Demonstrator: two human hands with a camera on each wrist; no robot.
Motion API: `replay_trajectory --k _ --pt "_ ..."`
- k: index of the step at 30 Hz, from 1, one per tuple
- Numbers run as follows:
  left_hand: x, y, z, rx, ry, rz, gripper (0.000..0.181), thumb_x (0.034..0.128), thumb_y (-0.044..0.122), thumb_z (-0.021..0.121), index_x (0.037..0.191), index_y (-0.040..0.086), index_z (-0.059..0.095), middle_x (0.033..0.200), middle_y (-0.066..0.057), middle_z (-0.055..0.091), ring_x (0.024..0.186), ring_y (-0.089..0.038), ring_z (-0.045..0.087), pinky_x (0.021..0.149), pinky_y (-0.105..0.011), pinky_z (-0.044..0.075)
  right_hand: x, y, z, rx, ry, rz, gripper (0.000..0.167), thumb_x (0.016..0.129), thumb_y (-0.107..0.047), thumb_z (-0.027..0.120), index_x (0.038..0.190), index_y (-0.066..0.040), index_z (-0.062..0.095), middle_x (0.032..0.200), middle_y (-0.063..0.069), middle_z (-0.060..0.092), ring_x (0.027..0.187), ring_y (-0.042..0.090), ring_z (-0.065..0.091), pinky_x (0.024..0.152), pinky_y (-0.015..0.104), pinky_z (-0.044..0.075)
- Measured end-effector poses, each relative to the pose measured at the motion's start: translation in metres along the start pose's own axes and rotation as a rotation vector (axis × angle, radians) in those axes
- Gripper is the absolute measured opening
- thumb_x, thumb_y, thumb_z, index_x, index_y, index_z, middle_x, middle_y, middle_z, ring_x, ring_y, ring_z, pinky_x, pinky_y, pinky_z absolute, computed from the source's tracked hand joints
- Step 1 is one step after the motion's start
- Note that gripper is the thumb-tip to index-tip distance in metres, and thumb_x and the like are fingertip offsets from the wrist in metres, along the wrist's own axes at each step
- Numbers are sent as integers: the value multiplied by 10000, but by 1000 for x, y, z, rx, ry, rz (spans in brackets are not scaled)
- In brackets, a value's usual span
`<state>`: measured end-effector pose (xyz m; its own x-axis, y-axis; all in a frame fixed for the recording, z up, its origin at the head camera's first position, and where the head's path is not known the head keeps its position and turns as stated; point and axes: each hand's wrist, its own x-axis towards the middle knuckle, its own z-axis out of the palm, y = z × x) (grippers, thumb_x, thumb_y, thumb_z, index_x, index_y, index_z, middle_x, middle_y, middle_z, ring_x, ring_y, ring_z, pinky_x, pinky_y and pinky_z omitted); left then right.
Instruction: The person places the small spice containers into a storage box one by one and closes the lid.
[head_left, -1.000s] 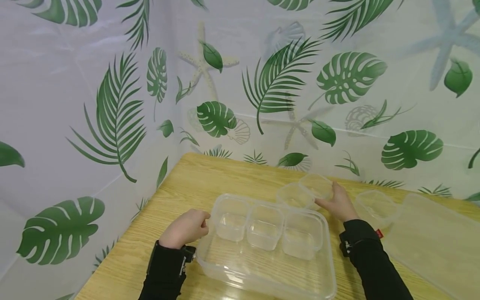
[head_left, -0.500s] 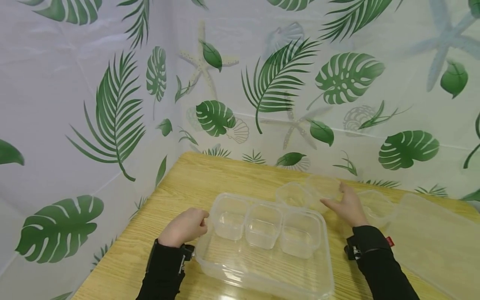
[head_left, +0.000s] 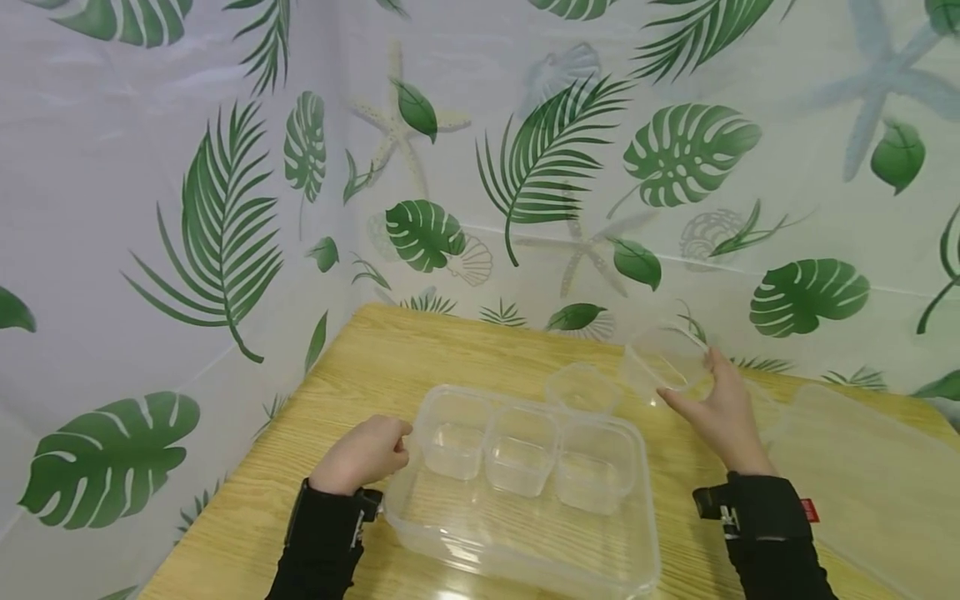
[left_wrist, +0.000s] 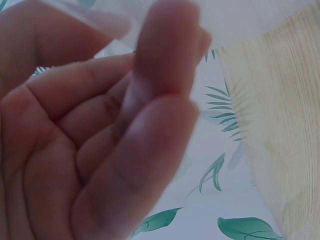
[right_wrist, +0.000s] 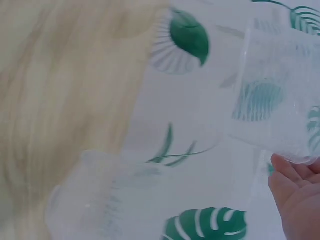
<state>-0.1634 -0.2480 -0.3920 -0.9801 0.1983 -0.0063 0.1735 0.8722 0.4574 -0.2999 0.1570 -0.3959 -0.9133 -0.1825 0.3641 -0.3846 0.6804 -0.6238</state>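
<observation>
A large clear tray [head_left: 517, 542] holds three small clear cups [head_left: 519, 458] side by side along its far side. At the tray's left rim is my left hand [head_left: 363, 454], its fingers curled on the edge; the left wrist view shows those fingers [left_wrist: 165, 55] bent against a clear plastic edge. Beyond the tray's far right corner, my right hand [head_left: 720, 412] pinches a small clear cup [head_left: 663, 362] by its right side, tilted and raised off the table. In the right wrist view that cup [right_wrist: 275, 95] meets the fingertips of my hand [right_wrist: 302, 195].
Another clear cup [head_left: 581, 387] stands just behind the tray. One more [head_left: 761, 408] is partly hidden behind my right hand. A large flat translucent lid [head_left: 870, 475] lies on the wooden table [head_left: 420, 350] at the right. Leaf-patterned sheets [head_left: 480, 167] hang behind and at left.
My right hand has moved right and upward, carrying the cup off the table and away from the one beside it. The left hand has stayed at the tray's rim.
</observation>
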Motion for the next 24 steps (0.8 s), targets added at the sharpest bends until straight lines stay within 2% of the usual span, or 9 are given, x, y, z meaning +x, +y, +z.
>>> replay_trajectory --k 8,15,21,23,24 --pt "-1 0 -1 12 2 9 251 764 -55 473 606 110 368 529 35 196 474 -107 163 477 -249 187 -16 -32 -9 32 73 -74 941 724 -216 721 1384 57 108 1297 329 270 1221 468 192 939 578 179" --pt "0 -1 -1 -2 -16 -4 244 768 -49 475 609 110 382 523 28 201 474 -114 157 482 -255 187 -31 -52 -13 38 122 -181 934 655 -92 760 1372 58 180 1273 320 320 1179 467 263 907 589 214" --pt "0 -1 -1 8 -19 -5 247 773 -47 474 609 114 385 519 29 203 475 -113 154 486 -255 183 -42 -62 -14 47 145 -270 975 583 -44 796 1365 52 222 1242 306 365 1128 467 317 880 592 251" --pt "0 0 0 12 -19 -5 233 774 -46 475 618 111 404 517 30 205 475 -113 155 486 -257 182 -44 -64 -13 50 149 -297 985 566 -27 800 1366 45 230 1244 297 371 1127 455 331 884 566 274" --pt "0 0 0 13 -19 -7 222 774 -45 476 624 108 417 515 30 208 474 -113 158 486 -257 182 -45 -65 -13 54 150 -309 987 559 -15 800 1366 42 235 1242 291 378 1127 444 341 912 511 294"
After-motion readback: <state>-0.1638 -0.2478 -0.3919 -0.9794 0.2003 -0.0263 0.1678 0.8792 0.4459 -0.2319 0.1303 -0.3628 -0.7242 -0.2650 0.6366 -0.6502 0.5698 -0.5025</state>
